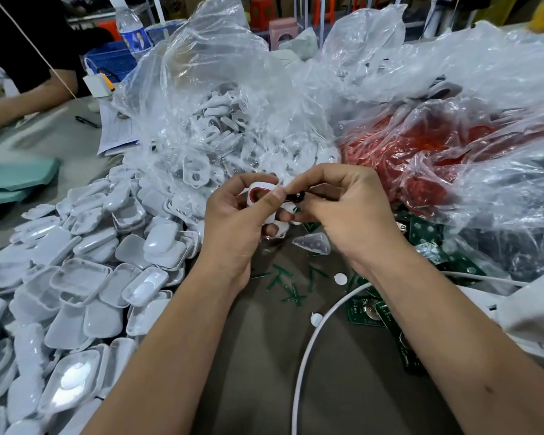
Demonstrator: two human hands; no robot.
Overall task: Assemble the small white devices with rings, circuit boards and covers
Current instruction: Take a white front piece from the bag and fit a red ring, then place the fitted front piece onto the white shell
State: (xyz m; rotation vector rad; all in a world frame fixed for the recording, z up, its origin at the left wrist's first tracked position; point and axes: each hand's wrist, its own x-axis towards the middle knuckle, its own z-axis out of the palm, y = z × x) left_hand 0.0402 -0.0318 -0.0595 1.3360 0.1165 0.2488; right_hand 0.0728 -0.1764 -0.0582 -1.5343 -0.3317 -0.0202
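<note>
Trouble from here would most likely be a slip: my left hand (233,215) is curled around one small white shell (266,196) with a red ring (258,192) already seated in its opening, while my right hand (336,208) pinches a small dark part (296,197) right against the shell's edge. I judge I am pressing that part in. If my thumb pushes off-centre, the ring could pop out of its seat or the part could go in crooked. Both hands hover above the grey tabletop (264,356), so anything dropped would land among the green offcuts (292,284) and be slow to find. The white cable (314,334) curving under my right forearm could also snag.

Counting what I can: one shell in hand, one ring in it, one dark part between my fingers. Two small white discs (340,278) lie on the tabletop near the cable. Loose white covers (85,290) are heaped at my left, far too many to count. A clear bag of white shells (220,127) sits just behind my hands, and one bag of red rings (421,146) beside it to the right. Green circuit boards (368,309) lie in a pile under my right arm; I can make out several, not an exact number.
</note>
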